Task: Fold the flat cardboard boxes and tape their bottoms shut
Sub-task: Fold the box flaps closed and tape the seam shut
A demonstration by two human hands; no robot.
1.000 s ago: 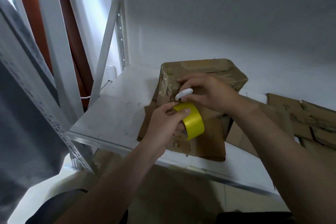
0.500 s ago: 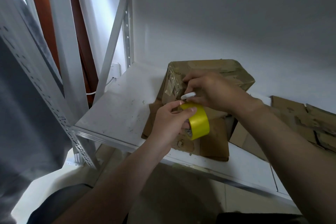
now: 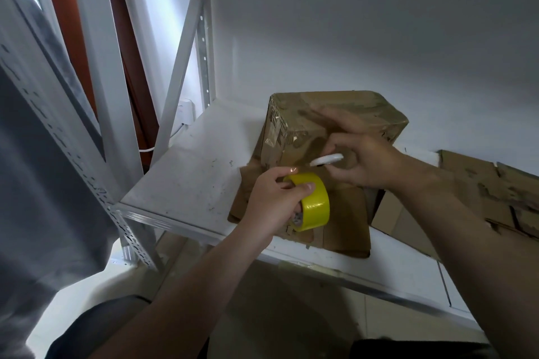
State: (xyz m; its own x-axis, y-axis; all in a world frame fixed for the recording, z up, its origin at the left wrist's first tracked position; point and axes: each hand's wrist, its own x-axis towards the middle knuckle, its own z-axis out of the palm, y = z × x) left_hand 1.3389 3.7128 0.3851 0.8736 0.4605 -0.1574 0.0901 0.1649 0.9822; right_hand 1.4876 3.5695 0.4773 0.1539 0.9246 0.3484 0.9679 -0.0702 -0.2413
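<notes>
A folded brown cardboard box [image 3: 344, 109], covered in old tape, stands on a white shelf [image 3: 189, 181]. It rests on flat cardboard sheets [image 3: 347, 230]. My left hand [image 3: 274, 207] grips a yellow tape roll [image 3: 316, 202] just in front of the box's near face. My right hand [image 3: 367, 160] holds a small white cutter [image 3: 326, 159] against that face, with its fingers blurred. A short shiny strip of tape runs from the roll toward the box.
More flat cardboard pieces [image 3: 490, 192] lie on the shelf at the right. A perforated metal upright [image 3: 202, 38] and a diagonal brace [image 3: 178, 76] stand at the shelf's left rear. Grey fabric [image 3: 43, 154] hangs at the far left.
My right hand has lifted off the box face and shifted right with the white cutter. My left hand keeps the roll in about the same place. The camera has moved closer.
</notes>
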